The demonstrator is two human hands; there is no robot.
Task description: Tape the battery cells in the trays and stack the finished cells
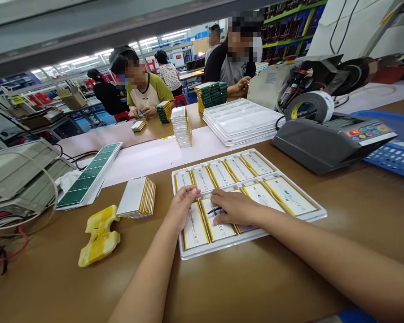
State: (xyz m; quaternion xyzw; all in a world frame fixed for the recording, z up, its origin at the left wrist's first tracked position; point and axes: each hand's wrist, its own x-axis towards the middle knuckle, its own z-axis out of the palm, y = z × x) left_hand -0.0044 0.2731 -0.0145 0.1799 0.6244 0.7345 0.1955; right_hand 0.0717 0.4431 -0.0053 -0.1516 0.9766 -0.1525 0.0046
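Observation:
A clear plastic tray lies in front of me with two rows of flat white pouch battery cells, edged in yellow. My left hand is over the tray's left side, its thumb and fingertips pinched together at the upper end of a near-row cell. Whatever is in that pinch is too small to make out. Beside it, my right hand bends palm-down over the neighbouring cell. A thin black strip-like piece sticks out from its curled fingers, and the hand hides part of the cells beneath.
Left of the tray are a stack of cells and a yellow-and-white notched block. A tape dispenser stands at right, near stacked white trays. Behind stands a tall cell stack; co-workers sit across the bench.

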